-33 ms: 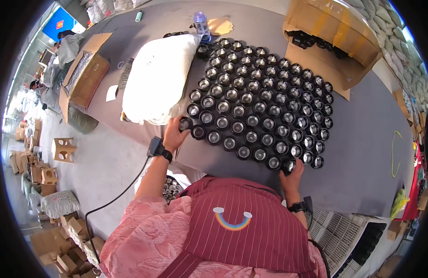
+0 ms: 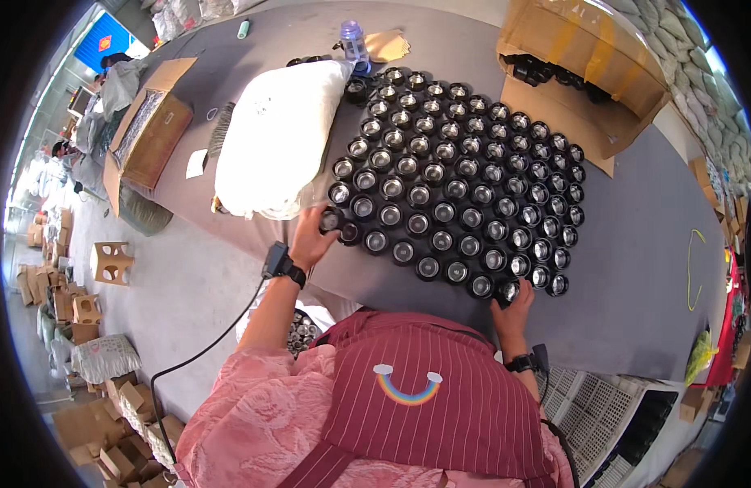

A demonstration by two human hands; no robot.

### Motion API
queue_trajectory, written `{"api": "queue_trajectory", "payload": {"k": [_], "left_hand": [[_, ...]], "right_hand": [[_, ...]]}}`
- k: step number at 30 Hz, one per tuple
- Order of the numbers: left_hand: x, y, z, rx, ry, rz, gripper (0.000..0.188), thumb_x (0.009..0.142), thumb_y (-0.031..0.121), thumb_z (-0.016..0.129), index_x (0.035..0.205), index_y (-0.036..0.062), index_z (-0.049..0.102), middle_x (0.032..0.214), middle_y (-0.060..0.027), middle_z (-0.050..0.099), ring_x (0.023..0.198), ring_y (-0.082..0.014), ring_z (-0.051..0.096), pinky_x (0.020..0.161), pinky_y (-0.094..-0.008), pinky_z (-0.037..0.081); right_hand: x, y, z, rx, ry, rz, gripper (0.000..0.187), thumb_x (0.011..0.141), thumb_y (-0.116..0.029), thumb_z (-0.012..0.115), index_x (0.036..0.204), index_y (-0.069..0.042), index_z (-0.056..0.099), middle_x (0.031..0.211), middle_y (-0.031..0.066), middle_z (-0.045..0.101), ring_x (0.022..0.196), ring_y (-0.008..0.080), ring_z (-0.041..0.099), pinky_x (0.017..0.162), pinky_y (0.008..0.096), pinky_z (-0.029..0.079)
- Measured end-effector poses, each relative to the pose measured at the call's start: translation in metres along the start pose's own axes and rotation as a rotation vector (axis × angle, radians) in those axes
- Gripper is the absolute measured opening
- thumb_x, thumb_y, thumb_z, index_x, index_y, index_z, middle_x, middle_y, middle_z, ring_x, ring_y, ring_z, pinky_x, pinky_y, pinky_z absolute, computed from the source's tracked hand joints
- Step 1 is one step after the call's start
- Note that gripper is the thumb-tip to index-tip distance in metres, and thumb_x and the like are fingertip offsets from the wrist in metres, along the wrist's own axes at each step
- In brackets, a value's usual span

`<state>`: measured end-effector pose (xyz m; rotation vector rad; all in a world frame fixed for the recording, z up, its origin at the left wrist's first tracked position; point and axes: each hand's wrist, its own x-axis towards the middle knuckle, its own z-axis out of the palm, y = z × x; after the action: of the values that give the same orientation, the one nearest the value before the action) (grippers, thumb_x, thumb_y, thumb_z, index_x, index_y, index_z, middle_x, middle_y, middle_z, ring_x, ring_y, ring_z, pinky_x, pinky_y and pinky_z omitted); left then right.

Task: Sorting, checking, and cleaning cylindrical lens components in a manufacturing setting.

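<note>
Many black round cap-like pieces with shiny round middles [image 2: 455,189] stand in close rows on the grey table [image 2: 636,268]. At the near left corner of the rows, my left hand [image 2: 313,241] has its fingers and thumb closed around one black round piece [image 2: 331,220]. My right hand [image 2: 515,311] grips another black round piece [image 2: 508,289] at the near right edge, thumb on one side and fingers on the other. Their exact kind cannot be made out.
A stuffed white bag [image 2: 274,138] lies left of the rows. Behind stands a blue bottle [image 2: 353,45]. An opened cardboard box [image 2: 583,57] with black pieces inside is at the far right, another box [image 2: 152,134] at the left. White plastic crates [image 2: 583,411] stand below the table's right side.
My left hand has shifted slightly to the right with its black round piece, closer to the row. My right hand stays in place.
</note>
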<state>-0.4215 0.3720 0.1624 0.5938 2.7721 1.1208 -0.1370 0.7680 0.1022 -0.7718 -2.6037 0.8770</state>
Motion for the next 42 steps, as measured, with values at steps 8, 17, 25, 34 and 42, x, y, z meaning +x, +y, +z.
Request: {"api": "queue_trajectory", "payload": {"k": [8, 17, 25, 34, 42], "left_hand": [[-0.01, -0.014, 0.043, 0.004, -0.055, 0.031, 0.071, 0.068, 0.006, 0.076, 0.133, 0.0051, 0.046, 0.127, -0.0203, 0.049, 0.117, -0.0393, 0.051, 0.1, -0.042, 0.046], [-0.012, -0.019, 0.036, 0.043, -0.057, 0.049, 0.079, 0.062, 0.003, 0.077, 0.134, 0.0068, 0.045, 0.118, -0.0186, 0.053, 0.113, -0.0377, 0.053, 0.097, -0.0421, 0.046], [-0.025, 0.022, 0.053, -0.135, 0.005, 0.118, 0.077, 0.061, 0.008, 0.08, 0.131, 0.0085, 0.049, 0.114, -0.018, 0.055, 0.109, -0.0366, 0.056, 0.094, -0.041, 0.048], [-0.019, 0.027, 0.074, -0.13, -0.132, 0.126, 0.083, 0.067, 0.005, 0.08, 0.14, 0.0139, 0.042, 0.124, -0.016, 0.051, 0.117, -0.0362, 0.054, 0.098, -0.0417, 0.047], [-0.024, 0.018, 0.063, -0.111, -0.091, 0.114, 0.09, 0.065, 0.005, 0.082, 0.142, 0.0092, 0.036, 0.124, -0.0186, 0.053, 0.115, -0.0353, 0.055, 0.098, -0.0406, 0.047]], "right_hand": [[0.002, -0.027, -0.008, -0.009, -0.023, 0.187, 0.09, 0.066, -0.013, 0.081, 0.143, -0.007, 0.034, 0.136, 0.0226, 0.038, 0.126, 0.0424, 0.041, 0.104, 0.0454, 0.04], [0.001, -0.057, 0.022, 0.086, 0.052, -0.117, 0.09, 0.065, -0.013, 0.081, 0.144, -0.011, 0.038, 0.128, 0.0223, 0.047, 0.119, 0.0404, 0.048, 0.099, 0.045, 0.044], [-0.009, -0.046, 0.029, 0.115, -0.029, -0.122, 0.097, 0.065, -0.011, 0.083, 0.147, -0.012, 0.03, 0.136, 0.0224, 0.042, 0.125, 0.0416, 0.044, 0.102, 0.0457, 0.043], [-0.01, -0.035, 0.041, 0.116, 0.055, -0.185, 0.098, 0.064, -0.01, 0.084, 0.145, -0.004, 0.029, 0.137, 0.0224, 0.043, 0.128, 0.0412, 0.043, 0.106, 0.0441, 0.039], [-0.002, -0.057, 0.022, 0.205, 0.146, -0.146, 0.097, 0.065, -0.014, 0.085, 0.143, 0.0, 0.029, 0.137, 0.0225, 0.043, 0.127, 0.0388, 0.045, 0.106, 0.0428, 0.039]]}}
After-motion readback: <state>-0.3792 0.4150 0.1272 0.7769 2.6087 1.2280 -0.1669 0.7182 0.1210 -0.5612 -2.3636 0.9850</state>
